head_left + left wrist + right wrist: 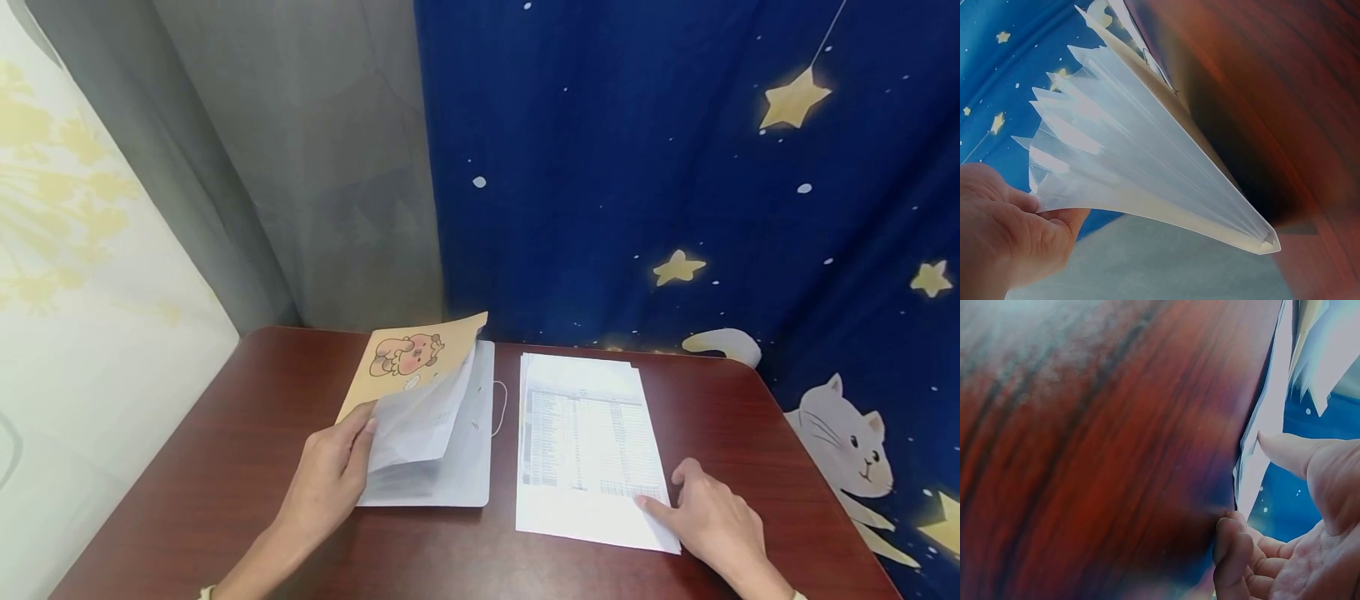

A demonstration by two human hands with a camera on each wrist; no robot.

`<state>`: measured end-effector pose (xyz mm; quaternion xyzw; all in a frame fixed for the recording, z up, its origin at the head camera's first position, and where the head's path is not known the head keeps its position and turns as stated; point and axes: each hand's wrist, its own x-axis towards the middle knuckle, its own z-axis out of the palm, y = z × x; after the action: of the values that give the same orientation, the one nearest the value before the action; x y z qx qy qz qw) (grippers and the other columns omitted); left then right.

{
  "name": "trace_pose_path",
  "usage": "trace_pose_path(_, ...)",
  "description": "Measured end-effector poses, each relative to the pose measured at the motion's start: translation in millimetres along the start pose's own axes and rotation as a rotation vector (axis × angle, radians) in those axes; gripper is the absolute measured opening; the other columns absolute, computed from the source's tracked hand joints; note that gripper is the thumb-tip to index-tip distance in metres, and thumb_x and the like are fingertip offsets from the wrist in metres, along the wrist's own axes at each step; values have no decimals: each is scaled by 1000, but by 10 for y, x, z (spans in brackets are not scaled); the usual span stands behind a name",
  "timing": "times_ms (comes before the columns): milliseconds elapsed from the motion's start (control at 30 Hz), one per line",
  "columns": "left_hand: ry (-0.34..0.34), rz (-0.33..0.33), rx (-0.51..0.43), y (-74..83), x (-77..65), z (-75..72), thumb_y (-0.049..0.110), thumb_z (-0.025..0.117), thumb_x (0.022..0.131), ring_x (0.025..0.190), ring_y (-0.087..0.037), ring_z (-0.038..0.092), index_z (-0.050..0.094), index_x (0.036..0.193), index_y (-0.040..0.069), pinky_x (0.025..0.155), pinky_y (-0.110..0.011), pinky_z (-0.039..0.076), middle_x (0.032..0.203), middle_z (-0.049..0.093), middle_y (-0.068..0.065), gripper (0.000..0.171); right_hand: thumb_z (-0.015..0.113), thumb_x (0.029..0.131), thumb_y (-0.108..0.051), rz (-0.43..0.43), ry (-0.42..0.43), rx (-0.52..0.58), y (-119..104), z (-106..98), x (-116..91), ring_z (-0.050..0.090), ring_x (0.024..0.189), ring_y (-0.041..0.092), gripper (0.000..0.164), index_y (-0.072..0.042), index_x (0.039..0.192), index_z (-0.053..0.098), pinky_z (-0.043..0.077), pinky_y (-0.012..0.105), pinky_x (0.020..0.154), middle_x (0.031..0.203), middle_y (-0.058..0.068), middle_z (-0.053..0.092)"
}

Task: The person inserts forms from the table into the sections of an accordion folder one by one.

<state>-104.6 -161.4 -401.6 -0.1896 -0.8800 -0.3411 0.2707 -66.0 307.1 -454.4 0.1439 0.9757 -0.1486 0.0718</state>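
A clear-pocket folder (472, 458) with a tan, cartoon-bear cover (363, 379) lies partly opened on the table, left of centre. My left hand (326, 471) pinches the cover and several clear pockets between thumb and fingers, lifting them at the near left. From the left wrist, the pockets (1104, 131) fan out from the spine, their free edges spread. To the right, a stack of printed papers (592, 450) lies with a table of figures on top. My right hand (716, 521) is at its near right corner, thumb resting on the top sheet, other fingers loosely bent beside the edge.
The dark red wooden table (247, 442) has rounded far corners. A thin elastic loop (501, 408) sticks out from the folder toward the papers. Behind the table hang a grey curtain (322, 192) and a blue curtain (585, 167) with stars and a cat.
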Motion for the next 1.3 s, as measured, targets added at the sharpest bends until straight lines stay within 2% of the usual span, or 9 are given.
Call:
trace_pose_path(133, 2, 5, 2, -5, 4, -2, -5, 64, 100, 70, -7, 52, 73, 123, 13, 69, -17, 42, 71, 62, 6, 31, 84, 81, -60, -5, -2, 5, 2, -8, -2, 51, 64, 20, 66, -6, 110, 62, 36, 35, 57, 78, 1, 63)
trace_pose_path(367, 1, 3, 2, -11, 3, 3, -4, 63, 100, 74, -7, 55, 73, 124, 15, 71, -17, 44, 84, 73, 2, 32, 85, 82, -56, 0, -10, 16, 8, -13, 9, 54, 67, 19, 59, -7, 107, 65, 39, 35, 59, 81, 1, 66)
trace_pose_path(633, -5, 3, -2, -12, 9, 2, -5, 63, 100, 70, -7, 51, 73, 124, 15, 69, -18, 41, 68, 57, 9, 33, 85, 82, -55, -1, -20, 53, 54, -8, 29, 58, 71, 19, 58, -5, 106, 68, 40, 36, 60, 84, 1, 70)
trace_pose_path(767, -11, -6, 2, -7, 17, 1, -3, 63, 100, 73, -7, 54, 73, 125, 15, 71, -17, 43, 80, 70, 4, 32, 86, 82, -53, 4, -35, 72, 69, -23, 43, 61, 74, 18, 58, -4, 107, 69, 41, 36, 61, 88, 2, 74)
trace_pose_path(900, -14, -15, 8, -4, 19, 2, -3, 63, 101, 77, -7, 57, 73, 125, 16, 73, -15, 44, 94, 77, 0, 32, 86, 82, -52, 14, -60, 98, 103, -33, 70, 65, 79, 20, 59, -2, 109, 69, 46, 41, 65, 92, 4, 76)
trace_pose_path(1033, -16, -17, 9, -3, 18, 4, -2, 63, 101, 78, -7, 58, 73, 125, 16, 74, -15, 44, 99, 78, 0, 32, 86, 83, -48, 31, -85, 154, 138, -41, 103, 68, 86, 22, 59, 0, 113, 68, 48, 44, 70, 95, 6, 77)
trace_pose_path(1133, -18, -17, 8, -8, 17, 3, -2, 63, 101, 79, -7, 59, 73, 126, 16, 75, -15, 44, 99, 79, 0, 33, 85, 85, -42, 31, -85, 220, 148, -33, 105, 67, 87, 22, 56, 2, 114, 68, 46, 39, 71, 95, 6, 76)
trace_pose_path(1300, -20, -13, 10, -15, 20, -3, -2, 63, 101, 80, -8, 60, 73, 127, 16, 76, -16, 45, 101, 79, -1, 33, 83, 88, -33, 60, -95, 386, 135, -1, 64, 59, 69, 19, 41, 1, 105, 69, 46, 31, 57, 84, 5, 70)
